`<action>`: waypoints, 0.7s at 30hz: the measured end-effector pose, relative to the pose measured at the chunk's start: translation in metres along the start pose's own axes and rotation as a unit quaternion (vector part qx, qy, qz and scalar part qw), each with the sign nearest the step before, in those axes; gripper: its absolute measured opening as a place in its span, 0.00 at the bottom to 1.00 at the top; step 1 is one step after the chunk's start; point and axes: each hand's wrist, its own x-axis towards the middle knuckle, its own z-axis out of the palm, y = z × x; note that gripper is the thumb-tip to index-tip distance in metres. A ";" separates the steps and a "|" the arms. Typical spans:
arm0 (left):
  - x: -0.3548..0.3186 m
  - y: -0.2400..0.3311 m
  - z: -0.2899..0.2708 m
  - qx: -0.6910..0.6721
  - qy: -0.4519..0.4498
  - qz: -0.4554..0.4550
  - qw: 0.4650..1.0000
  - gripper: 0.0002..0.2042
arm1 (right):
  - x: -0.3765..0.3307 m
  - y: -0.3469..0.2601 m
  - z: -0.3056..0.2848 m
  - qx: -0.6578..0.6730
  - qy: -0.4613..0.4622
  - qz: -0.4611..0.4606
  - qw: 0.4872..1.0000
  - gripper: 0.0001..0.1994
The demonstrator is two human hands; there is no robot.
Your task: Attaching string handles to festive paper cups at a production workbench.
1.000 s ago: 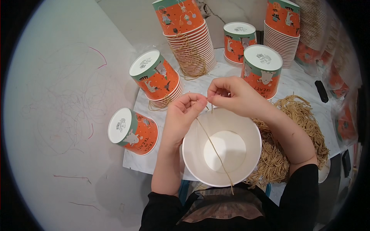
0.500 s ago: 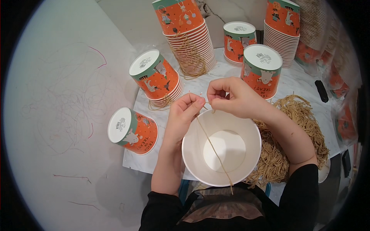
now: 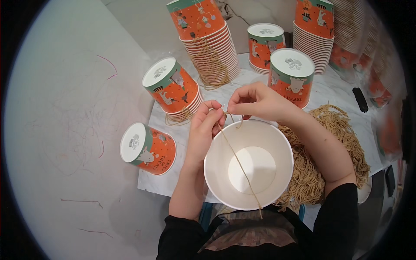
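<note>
A white-lined paper bucket [image 3: 216,173] sits mouth up in front of me. One tan cord [image 3: 236,158] runs across its mouth and hangs over the near rim. At the far rim, my left hand [image 3: 203,123] is closed, with the cord pinched between thumb and fingers. Close beside it, my right hand [image 3: 258,104] also pinches the cord, and a short loose end curls down by the rim below it. Whether the cord is knotted there I cannot tell. A big heap of tan cords [image 3: 303,177] lies under and beside my right forearm.
Upside-down orange buckets [image 3: 158,147] stand at the left, with a short stack [image 3: 173,89] behind. Tall bucket stacks [image 3: 212,52] [image 3: 313,43] rise at the back, the left one draped with cord. A black object [image 3: 360,100] and plastic-wrapped buckets [image 3: 379,82] are at right.
My right hand has shifted slightly left and its fingers are closer to my left hand. The cord between them has moved a little, and the view has tilted slightly.
</note>
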 end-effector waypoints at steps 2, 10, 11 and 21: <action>0.000 -0.001 0.000 -0.002 0.003 0.001 1.000 0.06 | -0.001 -0.001 -0.001 -0.019 -0.013 0.019 1.000 0.08; -0.002 -0.002 0.005 0.009 0.005 0.014 1.000 0.07 | 0.000 0.008 0.001 0.018 -0.043 0.054 0.997 0.08; -0.002 -0.003 0.003 -0.014 0.015 0.018 1.000 0.09 | 0.001 0.009 0.001 0.026 -0.045 0.057 0.997 0.08; 0.000 -0.009 0.002 -0.175 0.069 -0.010 0.982 0.10 | 0.006 0.024 -0.005 0.166 -0.090 0.134 0.973 0.06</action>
